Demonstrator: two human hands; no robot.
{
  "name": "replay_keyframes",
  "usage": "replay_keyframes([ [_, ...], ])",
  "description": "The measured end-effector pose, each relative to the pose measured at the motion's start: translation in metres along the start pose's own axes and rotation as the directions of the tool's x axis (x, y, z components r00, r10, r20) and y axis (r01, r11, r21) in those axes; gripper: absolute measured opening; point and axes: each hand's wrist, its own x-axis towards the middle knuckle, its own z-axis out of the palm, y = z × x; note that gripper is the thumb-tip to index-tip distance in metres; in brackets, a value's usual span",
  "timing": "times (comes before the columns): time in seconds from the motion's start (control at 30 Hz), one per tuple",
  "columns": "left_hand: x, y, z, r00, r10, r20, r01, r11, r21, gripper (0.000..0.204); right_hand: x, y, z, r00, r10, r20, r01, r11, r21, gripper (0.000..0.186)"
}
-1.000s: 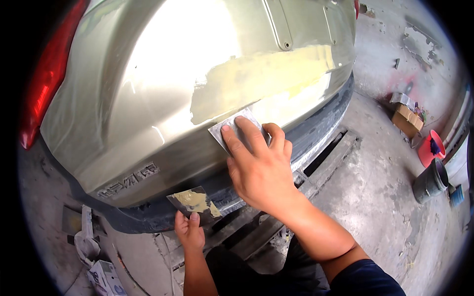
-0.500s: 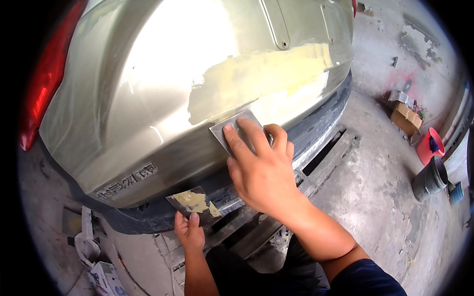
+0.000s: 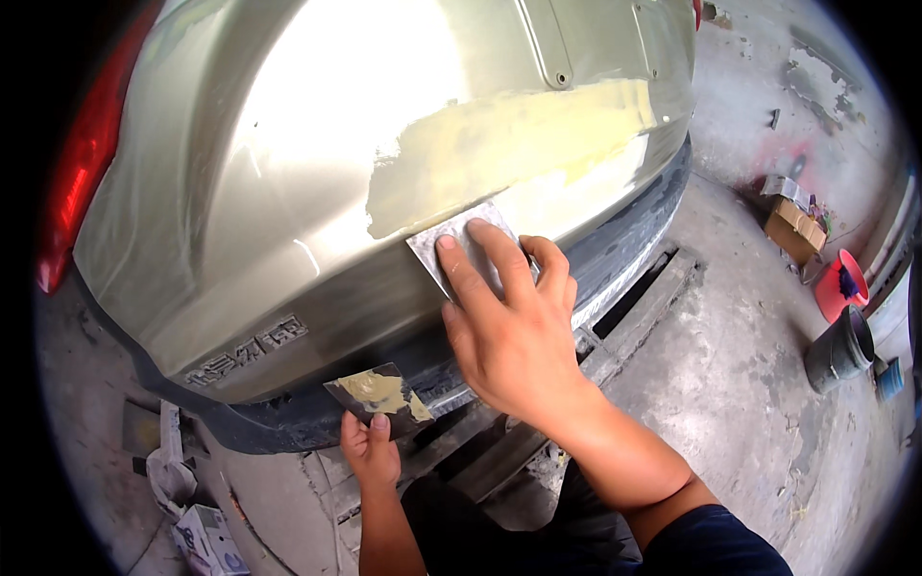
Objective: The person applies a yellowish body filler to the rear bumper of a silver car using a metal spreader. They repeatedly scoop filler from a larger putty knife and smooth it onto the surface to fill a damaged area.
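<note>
My right hand [image 3: 509,331] presses a thin metal spreader blade [image 3: 459,242] flat against the rear panel of a gold car [image 3: 288,173], at the lower edge of a yellowish filler patch [image 3: 519,144]. Below and to the left, my left hand [image 3: 370,451] holds a small dark board [image 3: 377,396] smeared with tan filler, close under the bumper. The board is tilted and apart from the car's panel.
A red tail light [image 3: 82,173] sits at the left. On the concrete floor to the right stand a cardboard box [image 3: 793,228], a red bucket [image 3: 841,284] and a dark bucket [image 3: 837,348]. A white carton [image 3: 206,540] lies at lower left. A floor pit channel [image 3: 634,307] runs under the bumper.
My right hand with the spreader has shifted slightly up along the panel toward the filler patch. The left hand and board have stayed in place.
</note>
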Motion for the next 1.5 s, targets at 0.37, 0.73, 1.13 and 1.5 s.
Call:
replay_keyframes([
  [0.37,-0.001,-0.001,0.001,1.000,-0.012,0.018,0.012,1.000,-0.006,0.040,-0.024,0.007,0.026,0.998,-0.015,0.056,0.016,1.000,-0.018,0.063],
  [0.73,-0.003,-0.002,-0.001,0.999,0.009,0.044,-0.008,1.000,-0.009,0.042,-0.049,0.009,0.025,0.986,0.027,0.166,-0.021,0.999,-0.035,0.056],
  [1.13,0.000,0.006,0.010,0.997,-0.040,-0.068,0.040,0.999,-0.003,0.036,-0.027,0.023,-0.015,0.992,0.093,0.085,-0.088,0.994,-0.065,0.053],
  [1.5,0.001,0.000,0.004,0.999,-0.018,-0.046,0.018,1.000,-0.010,0.036,0.006,0.038,-0.005,0.999,0.020,-0.034,-0.021,1.000,-0.006,0.054],
])
